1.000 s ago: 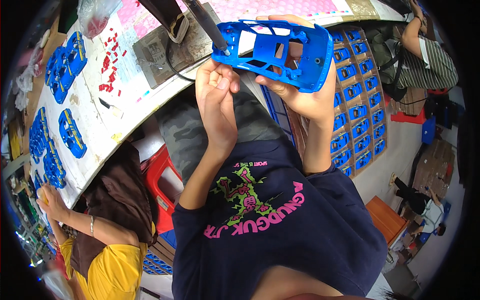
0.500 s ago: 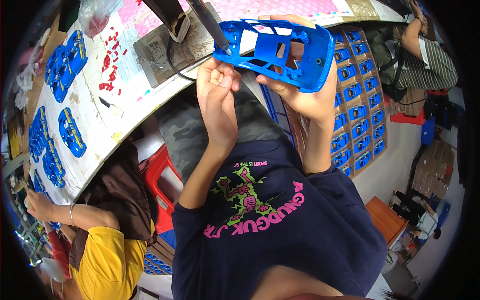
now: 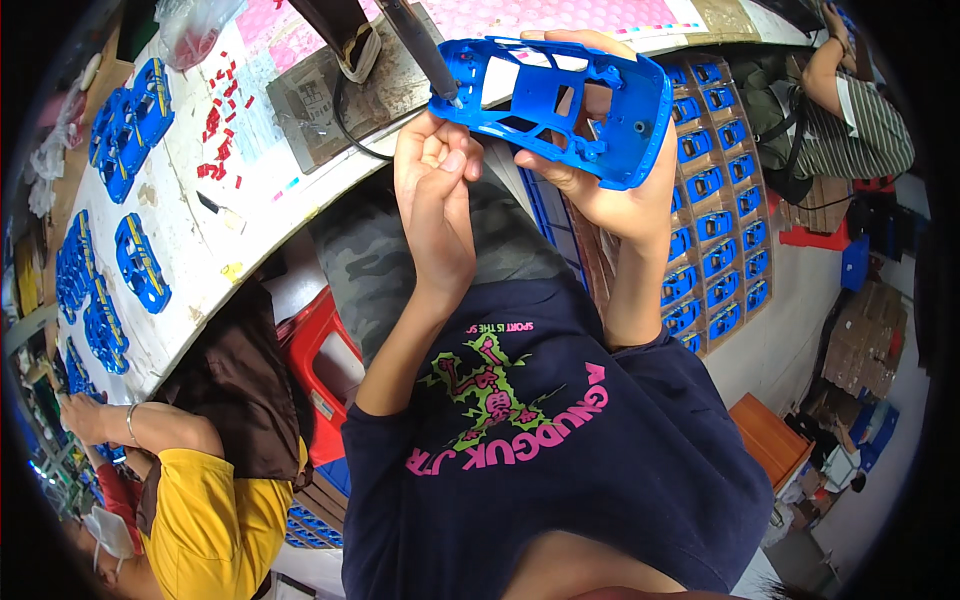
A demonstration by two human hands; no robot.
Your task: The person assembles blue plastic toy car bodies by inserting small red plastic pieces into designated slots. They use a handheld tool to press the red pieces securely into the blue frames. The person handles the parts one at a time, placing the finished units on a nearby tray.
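A blue plastic toy car body (image 3: 628,150), its hollow inside facing up and its window openings cut through, is held over the front edge of the worktable. My right hand (image 3: 625,200) grips its right end, thumb on the near side and fingers behind the far side. My left hand (image 3: 440,180) is closed with curled fingers, its fingertips at the underside of the shell's left end. A dark rod-shaped tool (image 3: 420,48) with a thin metal tip comes down from above. That tip meets the inside of the left end, close above my left fingertips.
On the white worktable (image 3: 265,215) lie small red pieces (image 3: 215,130), a small knife (image 3: 222,211), a metal base plate (image 3: 300,105) and several blue car parts (image 3: 140,262). Cartons of blue car bodies (image 3: 715,225) stand at right. A co-worker in yellow (image 3: 215,510) sits at left, near a red stool (image 3: 325,375).
The car body has shifted very slightly right and down at its right end; my hands stay almost in place. The co-worker's hand at left has moved a little.
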